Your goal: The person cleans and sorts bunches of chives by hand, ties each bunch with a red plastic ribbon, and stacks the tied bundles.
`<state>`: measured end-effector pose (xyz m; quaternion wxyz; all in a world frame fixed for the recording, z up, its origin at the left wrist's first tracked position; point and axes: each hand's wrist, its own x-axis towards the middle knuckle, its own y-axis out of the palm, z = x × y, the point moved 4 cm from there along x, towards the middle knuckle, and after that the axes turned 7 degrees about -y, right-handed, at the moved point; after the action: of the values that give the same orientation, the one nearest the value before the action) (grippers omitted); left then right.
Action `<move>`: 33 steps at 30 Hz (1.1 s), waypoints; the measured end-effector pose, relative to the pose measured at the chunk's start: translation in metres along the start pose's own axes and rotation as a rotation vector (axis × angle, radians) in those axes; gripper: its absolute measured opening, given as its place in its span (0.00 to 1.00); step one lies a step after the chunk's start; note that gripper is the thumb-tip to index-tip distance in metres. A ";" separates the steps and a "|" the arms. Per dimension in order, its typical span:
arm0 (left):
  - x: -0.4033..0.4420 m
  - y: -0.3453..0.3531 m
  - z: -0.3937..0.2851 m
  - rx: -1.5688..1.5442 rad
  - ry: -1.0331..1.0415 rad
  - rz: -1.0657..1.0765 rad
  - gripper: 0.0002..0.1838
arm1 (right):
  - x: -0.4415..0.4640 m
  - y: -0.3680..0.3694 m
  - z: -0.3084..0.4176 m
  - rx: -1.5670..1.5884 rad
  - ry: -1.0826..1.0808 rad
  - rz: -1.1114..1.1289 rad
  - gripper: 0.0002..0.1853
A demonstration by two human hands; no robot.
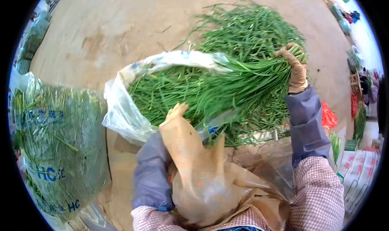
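Green, long-leaved bunch of thin stalks is held at its pale stem ends by the right hand; right grip is closed around them. Bunch is stretched leftward from that grip, leaves fanned over the mouth of a white, translucent plastic bag with blue print. Bag is laid on its side on the brown floor, its rim spread wide, more loose green leaves seen inside.

Left hand is placed at the near edge of the leaves, by the bag's near rim. Left grip: blurred, open or closed cannot be told. Both forearms are covered by blue-grey sleeves, with pink-and-white checked cloth above. A tan, see-through plastic sheet is draped over the lap.

Loose green heap is piled on the floor beyond and beside the bunch. A large clear plastic bag with blue lettering, packed with greens, is stood at left. A bright red plastic bag is seen near the right sleeve.
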<state>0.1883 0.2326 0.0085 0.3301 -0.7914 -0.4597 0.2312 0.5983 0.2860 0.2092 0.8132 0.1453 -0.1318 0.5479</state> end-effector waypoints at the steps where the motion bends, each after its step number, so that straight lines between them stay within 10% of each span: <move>1: 0.007 -0.011 0.011 -0.233 -0.106 0.165 0.28 | 0.003 -0.004 0.024 0.063 -0.060 -0.008 0.11; 4: 0.017 -0.064 0.020 -0.576 -0.504 0.370 0.22 | 0.002 0.005 0.090 0.304 -0.137 -0.074 0.13; 7: 0.039 -0.182 0.006 -0.695 -0.261 -0.040 0.10 | 0.012 0.013 0.136 0.400 -0.249 -0.074 0.15; 9: 0.032 -0.271 -0.103 -0.998 -0.230 -0.413 0.22 | -0.002 0.049 0.173 0.625 -0.224 -0.041 0.14; 12: 0.004 -0.348 -0.290 -0.347 0.308 -0.194 0.46 | -0.036 0.098 0.216 0.910 -0.134 0.082 0.15; 15: -0.013 -0.317 -0.374 -0.145 0.494 0.092 0.57 | -0.076 0.133 0.237 1.166 0.034 0.190 0.12; 20: -0.091 -0.209 -0.344 -0.541 -0.117 0.842 0.58 | -0.146 0.110 0.210 1.290 0.422 0.162 0.12; 24: -0.216 -0.112 -0.289 -0.847 -0.285 0.920 0.60 | -0.199 0.040 0.157 1.204 0.650 0.184 0.18; 28: -0.276 -0.140 -0.305 -0.132 -0.525 1.080 0.45 | -0.221 -0.004 0.124 1.110 0.679 0.159 0.20; 33: -0.217 -0.235 -0.354 -0.088 -0.162 0.287 0.46 | -0.214 0.004 0.142 1.154 0.602 0.245 0.22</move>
<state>0.1876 0.0166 0.4338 0.2206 -0.8414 -0.3764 0.3187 0.5088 0.0510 0.2607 0.5379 0.3822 0.4005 0.6358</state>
